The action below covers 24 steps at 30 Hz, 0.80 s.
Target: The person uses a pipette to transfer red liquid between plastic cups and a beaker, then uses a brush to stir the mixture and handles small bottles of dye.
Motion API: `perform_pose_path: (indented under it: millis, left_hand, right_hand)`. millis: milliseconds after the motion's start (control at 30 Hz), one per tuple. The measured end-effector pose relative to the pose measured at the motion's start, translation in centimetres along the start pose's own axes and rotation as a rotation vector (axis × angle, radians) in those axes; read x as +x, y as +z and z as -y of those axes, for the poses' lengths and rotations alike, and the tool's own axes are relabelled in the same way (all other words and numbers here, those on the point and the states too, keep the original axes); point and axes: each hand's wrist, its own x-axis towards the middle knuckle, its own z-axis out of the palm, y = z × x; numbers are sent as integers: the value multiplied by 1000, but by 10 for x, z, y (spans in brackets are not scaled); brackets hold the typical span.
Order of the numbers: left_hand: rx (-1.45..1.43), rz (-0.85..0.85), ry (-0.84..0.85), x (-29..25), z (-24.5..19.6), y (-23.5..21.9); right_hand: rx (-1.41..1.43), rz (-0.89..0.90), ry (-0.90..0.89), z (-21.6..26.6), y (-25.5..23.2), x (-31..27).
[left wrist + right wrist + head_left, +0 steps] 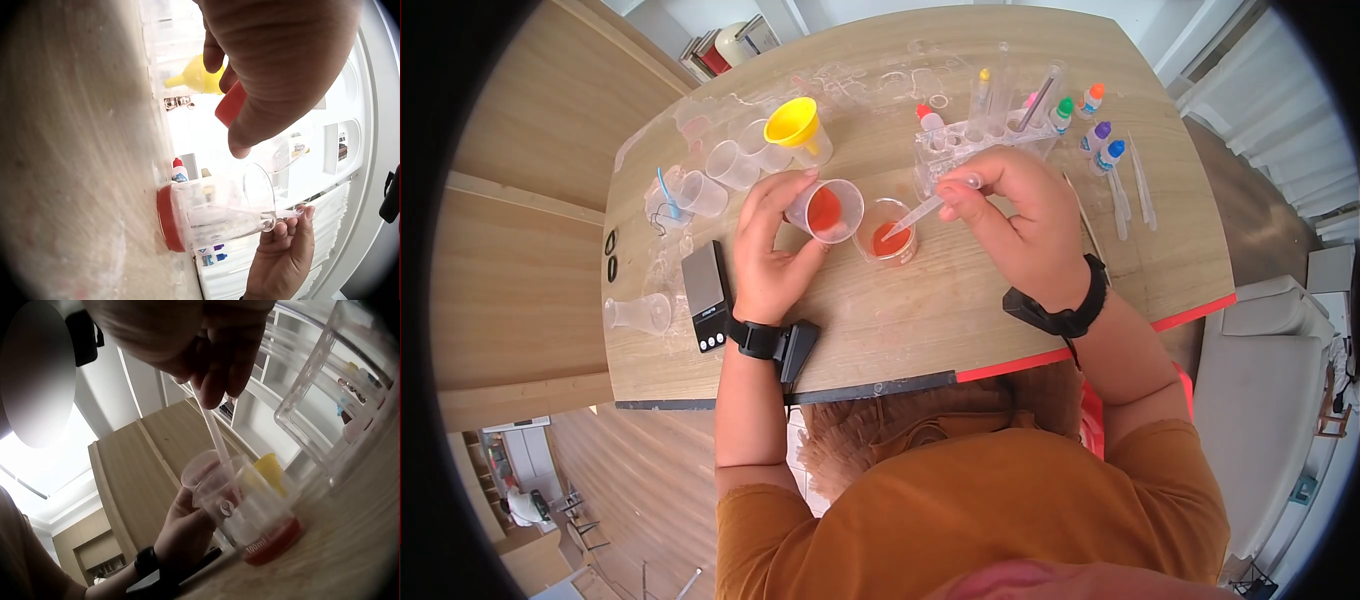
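Note:
My left hand [772, 240] grips a clear plastic cup [836, 212] of red liquid, tilted, its mouth toward the camera. Just right of it a clear beaker [887, 232] stands on the table, with red liquid at its bottom; the right wrist view shows a 100ml mark on it. My right hand [1025, 225] pinches a clear dropper [920, 212] by its upper end, and the dropper's lower part slants down inside the beaker. In the left wrist view the right hand [281, 262] is at the beaker's rim. Whether the tip touches the liquid, I cannot tell.
Behind the hands stand a test tube rack [945, 160], dropper bottles with coloured caps and a yellow funnel [792, 122] on a cup. Several clear cups are at the back left. A black scale [708, 295] and a flask [640, 313] lie left; spare droppers lie right.

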Motion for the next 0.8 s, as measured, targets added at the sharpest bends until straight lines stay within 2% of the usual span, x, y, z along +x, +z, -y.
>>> perform_pose_path:
  millis: [300,367,467,600,667,800]
  left_hand:
    - [5,8,-10,-1,0,-1]
    - [7,3,0,-1,0,0]
    - [6,1,10,0,-1,0]
    - [22,3,17,1,-5,0]
    - [24,3,18,1,-6,0]
    - [20,10,20,1,-6,-1]
  right_hand:
    - [48,-81,-92,-1,-9,-1]
    - [345,-151,18,-1,-9,-6]
    - [432,-154,11,3,-5,-4]
    - [292,-91,-5,2,-3,-3]
    - [17,66,-162,5,-8,3]
    - [8,131,-168,5,-3,3]
